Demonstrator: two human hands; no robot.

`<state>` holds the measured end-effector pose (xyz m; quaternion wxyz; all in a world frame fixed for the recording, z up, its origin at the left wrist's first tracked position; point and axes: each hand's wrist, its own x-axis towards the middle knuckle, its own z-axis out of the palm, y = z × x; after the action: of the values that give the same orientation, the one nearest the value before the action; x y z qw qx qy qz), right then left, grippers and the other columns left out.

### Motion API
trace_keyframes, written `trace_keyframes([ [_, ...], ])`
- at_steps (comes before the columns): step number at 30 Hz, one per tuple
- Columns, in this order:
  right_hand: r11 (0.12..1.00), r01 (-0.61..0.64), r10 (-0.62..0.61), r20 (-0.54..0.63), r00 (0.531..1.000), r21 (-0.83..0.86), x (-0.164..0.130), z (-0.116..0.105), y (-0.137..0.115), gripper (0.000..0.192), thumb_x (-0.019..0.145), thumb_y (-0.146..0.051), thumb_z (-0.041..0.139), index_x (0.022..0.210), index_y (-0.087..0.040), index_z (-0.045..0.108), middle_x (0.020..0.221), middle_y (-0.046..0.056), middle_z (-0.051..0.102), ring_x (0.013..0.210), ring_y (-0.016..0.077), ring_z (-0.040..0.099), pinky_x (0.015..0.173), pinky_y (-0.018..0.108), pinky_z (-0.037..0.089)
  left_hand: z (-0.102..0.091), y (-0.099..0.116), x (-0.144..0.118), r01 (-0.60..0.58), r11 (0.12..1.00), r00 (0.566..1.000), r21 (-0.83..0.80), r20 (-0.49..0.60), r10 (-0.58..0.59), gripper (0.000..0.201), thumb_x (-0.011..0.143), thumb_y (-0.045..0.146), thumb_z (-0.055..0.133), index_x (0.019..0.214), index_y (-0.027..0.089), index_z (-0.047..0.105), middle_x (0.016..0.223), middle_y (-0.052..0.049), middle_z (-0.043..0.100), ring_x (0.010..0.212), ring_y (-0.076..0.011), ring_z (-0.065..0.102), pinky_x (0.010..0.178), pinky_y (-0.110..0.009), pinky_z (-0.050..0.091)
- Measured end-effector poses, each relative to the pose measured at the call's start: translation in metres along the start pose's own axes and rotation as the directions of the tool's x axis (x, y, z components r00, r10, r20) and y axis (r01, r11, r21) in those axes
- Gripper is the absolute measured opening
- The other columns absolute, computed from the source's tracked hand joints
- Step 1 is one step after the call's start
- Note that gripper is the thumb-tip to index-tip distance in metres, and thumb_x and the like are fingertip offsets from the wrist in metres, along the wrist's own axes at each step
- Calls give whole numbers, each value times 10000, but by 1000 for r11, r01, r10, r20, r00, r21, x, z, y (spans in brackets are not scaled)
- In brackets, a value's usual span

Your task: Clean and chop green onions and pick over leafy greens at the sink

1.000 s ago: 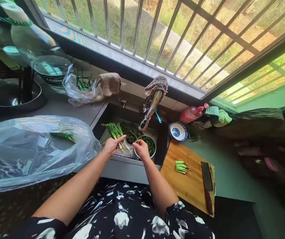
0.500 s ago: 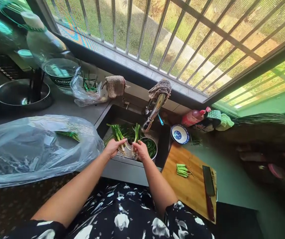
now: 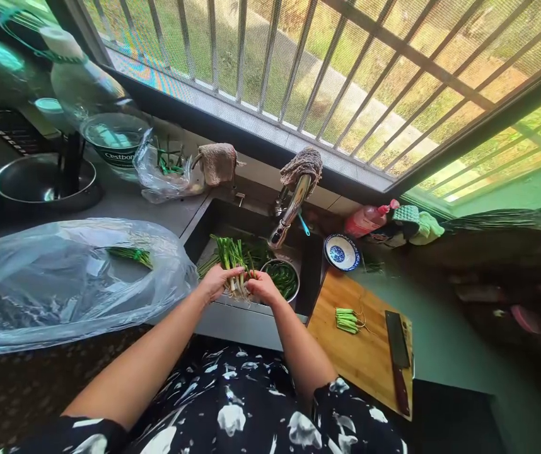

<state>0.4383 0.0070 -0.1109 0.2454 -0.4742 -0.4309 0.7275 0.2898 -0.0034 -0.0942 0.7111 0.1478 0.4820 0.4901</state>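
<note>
Over sink (image 3: 214, 217), your L hand (image 3: 217, 282) & R hand (image 3: 261, 287) both grip one scallion bunch (image 3: 233, 257) at roots; steel bowl (image 3: 282, 279) at 3 o'clock.

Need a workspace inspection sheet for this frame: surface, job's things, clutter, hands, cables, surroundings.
Surface: grey counter around a steel sink; wooden cutting board to the right.
Job's things: bunch of spring onions over the sink; metal bowl of greens beside it.
Clutter: big plastic bag, cut green stems, cleaver, blue-patterned bowl.
Hands: left hand and right hand both grip the bunch near its roots.
Cables: nothing seen.
Surroundings: barred window, faucet draped with a cloth.
</note>
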Motion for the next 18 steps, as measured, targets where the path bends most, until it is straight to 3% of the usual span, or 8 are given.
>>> trace_keyframes([
  [3, 986, -119, 110, 77, 991, 120, -2, -1, 1, 155, 558, -227, 628, 688, -168, 568, 493, -78, 478, 427, 49, 345, 449, 190, 229, 0, -1, -2, -21, 1000, 1000, 4, -5, 21, 441, 416, 242, 873, 771, 96, 655, 690, -69, 694, 602, -207, 656, 597, -319, 516],
  [7, 959, -205, 166, 199, 966, 193, -9, -4, -3, 254, 543, -264, 728, 728, -151, 596, 549, -53, 541, 448, 44, 395, 453, 181, 228, 0, 0, -6, -9, 1000, 1000, 1, -4, 9, 449, 425, 249, 875, 781, 101, 645, 690, -60, 687, 596, -197, 648, 594, -317, 514],
  [18, 956, -198, 142, 254, 957, 215, -12, -5, -2, 333, 516, -313, 793, 724, -136, 603, 535, -52, 521, 442, 42, 379, 437, 187, 199, -1, 3, -12, 42, 999, 997, -30, 71, -40, 383, 499, 228, 859, 796, 97, 657, 687, -51, 674, 595, -187, 646, 606, -317, 519],
])
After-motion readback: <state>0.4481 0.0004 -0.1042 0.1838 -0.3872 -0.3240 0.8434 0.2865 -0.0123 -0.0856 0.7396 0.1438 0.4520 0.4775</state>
